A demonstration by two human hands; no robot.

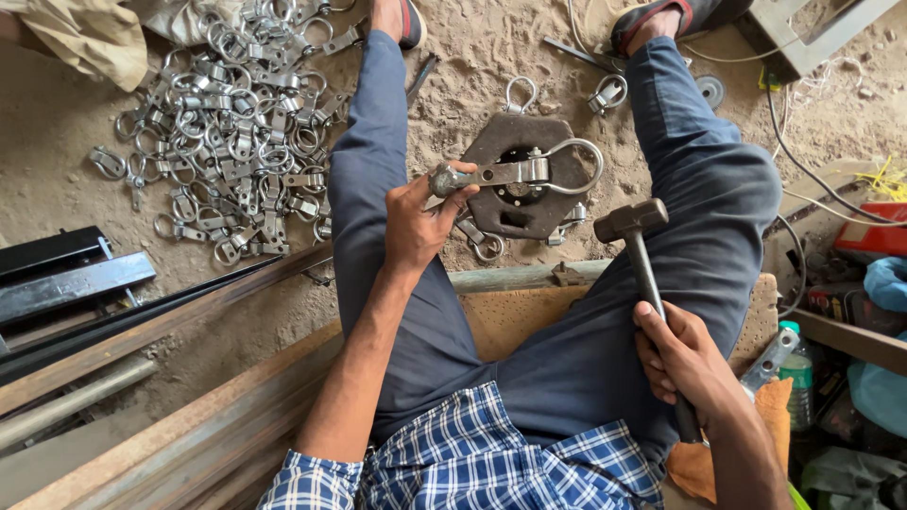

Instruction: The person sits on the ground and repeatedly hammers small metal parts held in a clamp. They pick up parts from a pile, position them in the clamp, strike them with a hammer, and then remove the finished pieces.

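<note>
I sit on a sandy floor with my legs spread. My left hand (416,219) grips the end of a metal hasp piece with a ring (529,171), holding it flat over a dark octagonal steel block (491,142) between my legs. My right hand (682,364) holds the handle of a hammer (631,221), its head raised just right of the block, above my right thigh. A few more ring pieces lie around the block (482,244).
A large pile of several shiny ring-and-strap fittings (236,123) lies at upper left. Steel bars and angle sections (104,340) stretch along the left. A loose fitting (607,93) lies by my right foot. Cables, a bottle (798,373) and boxes crowd the right.
</note>
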